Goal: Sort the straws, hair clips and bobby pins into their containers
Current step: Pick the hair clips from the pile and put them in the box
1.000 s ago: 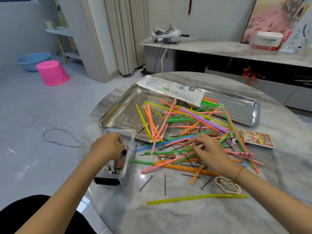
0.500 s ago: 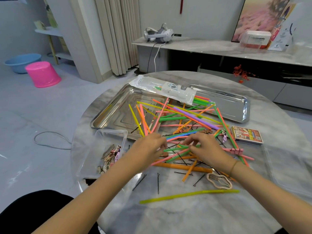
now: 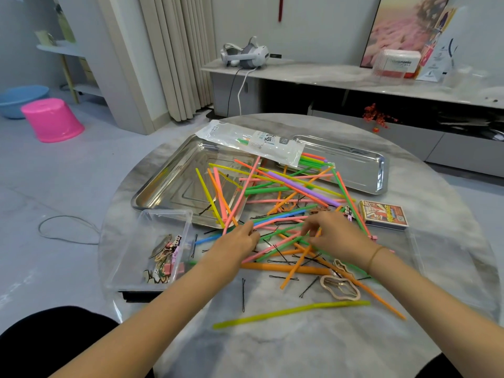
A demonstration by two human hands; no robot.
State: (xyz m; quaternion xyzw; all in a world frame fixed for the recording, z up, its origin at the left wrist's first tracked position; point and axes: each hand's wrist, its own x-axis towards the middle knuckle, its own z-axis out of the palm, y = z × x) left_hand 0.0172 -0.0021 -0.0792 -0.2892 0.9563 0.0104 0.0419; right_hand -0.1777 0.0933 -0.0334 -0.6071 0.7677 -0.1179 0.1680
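Since a second ago the left hand has been brought away from the clear box and into the pile of straws, where the right hand was already placed. Both hands are seen with fingers bent down among the crossed straws at the pile's near side. Whether anything is pinched by either hand cannot be told.

The straws are spread over the middle of the round table, some lying across the rim of the left metal tray and some reaching the right metal tray. Hair clips are gathered in the clear box, which is set at the table's left edge. A beige hair clip and a bobby pin lie loose near the forearms. Bare tabletop is left between a yellow-green straw and the near edge.
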